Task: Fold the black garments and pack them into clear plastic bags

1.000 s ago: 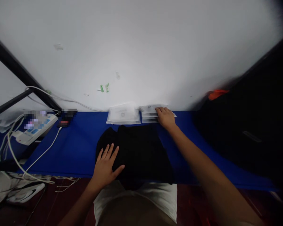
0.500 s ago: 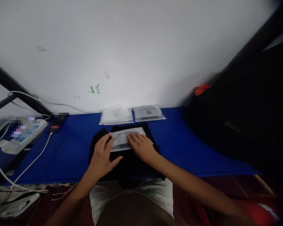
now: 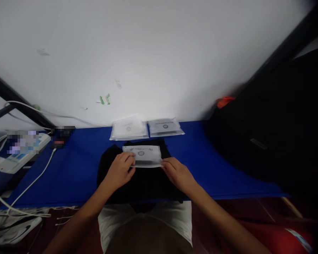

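Observation:
A frosted zip pouch with a dark logo (image 3: 147, 152) lies over black folded cloth (image 3: 145, 183) near the front edge of the blue surface. At the pouch's left end, my left hand (image 3: 121, 169) has its fingers curled on the plastic, thumb beneath. My right hand (image 3: 177, 173) pinches the lower right corner of the same pouch. Behind it, against the wall, lie a whitish stack of pouches (image 3: 129, 129) and another logo pouch (image 3: 166, 127), side by side and untouched.
A white power strip (image 3: 23, 155) with cables sits at the left of the blue surface (image 3: 79, 162). A large black object (image 3: 275, 123) fills the right side, with an orange item (image 3: 225, 102) behind it. Something red (image 3: 272, 238) is low at the right.
My right hand has moved from the top of the pouch to its lower right corner. The left hand's fingers have closed in on the left end. The pouch's logo is more exposed.

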